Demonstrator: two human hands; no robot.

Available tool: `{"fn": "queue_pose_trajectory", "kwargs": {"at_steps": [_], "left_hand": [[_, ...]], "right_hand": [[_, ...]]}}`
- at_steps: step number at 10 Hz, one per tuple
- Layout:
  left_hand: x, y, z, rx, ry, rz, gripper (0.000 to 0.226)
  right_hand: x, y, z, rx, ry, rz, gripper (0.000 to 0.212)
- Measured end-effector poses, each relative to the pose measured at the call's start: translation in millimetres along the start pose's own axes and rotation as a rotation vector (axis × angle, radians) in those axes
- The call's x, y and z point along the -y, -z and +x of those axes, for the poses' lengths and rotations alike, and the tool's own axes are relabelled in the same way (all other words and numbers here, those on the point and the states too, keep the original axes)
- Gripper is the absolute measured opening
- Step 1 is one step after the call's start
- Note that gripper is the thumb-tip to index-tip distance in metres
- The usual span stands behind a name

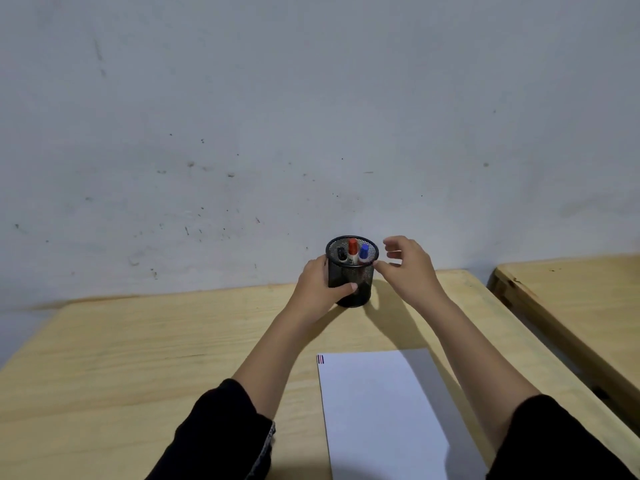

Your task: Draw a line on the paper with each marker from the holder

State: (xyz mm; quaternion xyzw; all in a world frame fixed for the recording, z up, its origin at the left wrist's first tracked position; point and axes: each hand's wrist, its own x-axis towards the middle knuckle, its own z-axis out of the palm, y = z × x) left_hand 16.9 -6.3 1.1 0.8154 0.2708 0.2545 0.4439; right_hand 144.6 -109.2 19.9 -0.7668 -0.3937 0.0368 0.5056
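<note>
A black mesh holder (360,277) stands near the table's far edge. Inside it stand a black marker (341,253), a red-capped marker (353,248) and a blue-capped marker (364,252). My left hand (317,287) wraps around the holder's left side, thumb across its front. My right hand (408,268) hovers at the holder's right rim with fingers spread and nothing in it. A white sheet of paper (377,414) lies close to me; short red, blue and dark lines (320,359) sit at its top left corner.
The wooden table (138,358) ends at a grey wall (277,133) just behind the holder. A second wooden table (581,299) stands to the right, across a narrow gap. Black sleeves cover both my forearms near the bottom edge.
</note>
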Motion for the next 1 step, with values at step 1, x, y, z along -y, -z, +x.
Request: {"fn": "queue_pose_trajectory", "kwargs": {"at_steps": [1], "left_hand": [[-7.6,5.7,-26.3,0.026,0.022,-0.009,0.051]], "right_hand": [[-3.6,5.9,-14.3,0.011,-0.072,0.0,0.041]]}}
